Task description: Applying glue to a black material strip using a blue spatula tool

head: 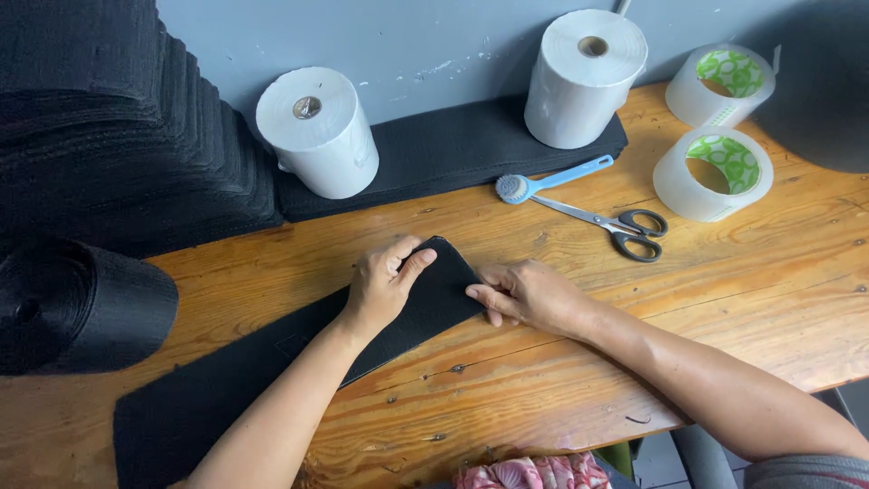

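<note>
A long black fabric strip is lying slantwise across the wooden table, its far end folded to a corner between both hands. The left hand is pressing down flat on that end, fingers loosely curled over the fold, seemingly pinning it in place. The right hand is pinching the strip's right edge with its fingertips (thumb hidden beneath). A tall stack of black fabric is crowding the left, with a black roll below it. Two white rolls, two tape rolls, scissors and a blue brush are sitting behind, well apart from the hands.
</note>
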